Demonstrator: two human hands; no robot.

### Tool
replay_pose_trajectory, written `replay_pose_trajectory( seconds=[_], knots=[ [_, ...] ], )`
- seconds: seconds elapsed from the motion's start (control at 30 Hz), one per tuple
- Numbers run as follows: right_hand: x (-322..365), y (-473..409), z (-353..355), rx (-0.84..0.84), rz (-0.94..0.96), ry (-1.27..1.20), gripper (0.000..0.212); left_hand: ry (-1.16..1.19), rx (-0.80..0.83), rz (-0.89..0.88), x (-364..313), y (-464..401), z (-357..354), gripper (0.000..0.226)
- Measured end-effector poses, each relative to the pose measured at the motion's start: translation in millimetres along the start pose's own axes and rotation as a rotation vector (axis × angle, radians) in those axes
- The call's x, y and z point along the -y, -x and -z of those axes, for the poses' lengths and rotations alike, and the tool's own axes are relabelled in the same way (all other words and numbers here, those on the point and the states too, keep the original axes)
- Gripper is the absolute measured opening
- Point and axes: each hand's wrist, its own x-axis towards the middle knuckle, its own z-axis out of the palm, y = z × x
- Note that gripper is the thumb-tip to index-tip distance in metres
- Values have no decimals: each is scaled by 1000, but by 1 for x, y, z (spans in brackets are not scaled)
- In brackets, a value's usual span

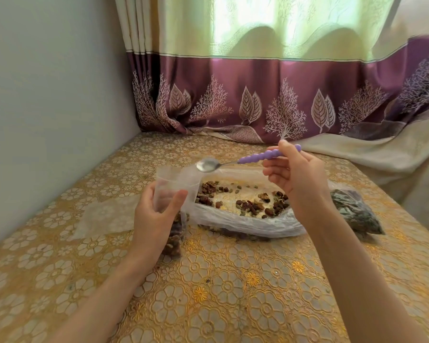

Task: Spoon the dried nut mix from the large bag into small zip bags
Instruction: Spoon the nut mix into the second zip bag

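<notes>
Head view: patterned gold tablecloth (208, 293) is nearest, both forearms reaching over it. Left hand (156, 214) grips a small zip bag (176, 186), thumb and fingers curled round its middle, mouth held up and open; nuts show in its lower part near the table. Right hand (297, 179) pinches the purple handle of the spoon (245, 160), thumb on top, other fingers loosely curled beneath. Spoon bowl looks empty, hovering just right of and above the small bag's mouth. Large bag (245, 219) lies open on the table between the hands, long axis running left-right, with a thin scatter of nut mix (245, 201). Key relation: the mix sits directly below and slightly right of the spoon bowl, so the right hand is nearer; a downward dip likely comes next. A filled bag (357, 211) lies far right.
</notes>
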Motion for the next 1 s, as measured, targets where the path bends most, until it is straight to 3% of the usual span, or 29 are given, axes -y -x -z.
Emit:
replay_pose_trajectory(
  seconds=[0.2,0.37,0.53,0.67,1.0],
  knots=[
    [-17,-6,15,-64,16,332,35,3,-1,-21,2,0,1,77],
    [-23,-8,17,-94,18,424,50,3,3,-4,0,1,0,61],
    [-31,-7,12,-66,-53,384,45,3,-5,-7,0,1,0,61],
    [-43,-2,1,89,-177,330,55,12,-5,-15,0,1,0,68],
    [-55,-2,1,175,-371,161,29,5,2,-8,0,2,1,59]
  ],
)
